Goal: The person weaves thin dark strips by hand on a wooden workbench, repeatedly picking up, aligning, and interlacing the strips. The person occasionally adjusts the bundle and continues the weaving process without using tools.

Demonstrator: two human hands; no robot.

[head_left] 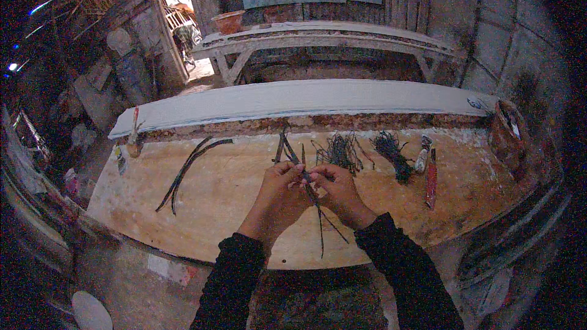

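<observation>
My left hand (282,186) and my right hand (337,190) meet over the middle of the wooden table. Both pinch a cluster of thin dark strips (320,214) between thumb and fingers. Some strip ends stick up past the fingertips, while others hang down toward the table's near edge, spread apart. How the strips cross between my fingers is too small to make out. Left of my hands, a separate pair of long dark strips (188,168) lies on the tabletop. Just beyond my right hand sits a loose tangle of dark cords (342,151).
Farther right lie a tied bundle of dark cord (394,156), a whitish object (422,154) and a narrow red tool (431,180). A small pot with a brush (134,146) stands at the far left. A long white board (306,99) borders the table's (214,220) far side.
</observation>
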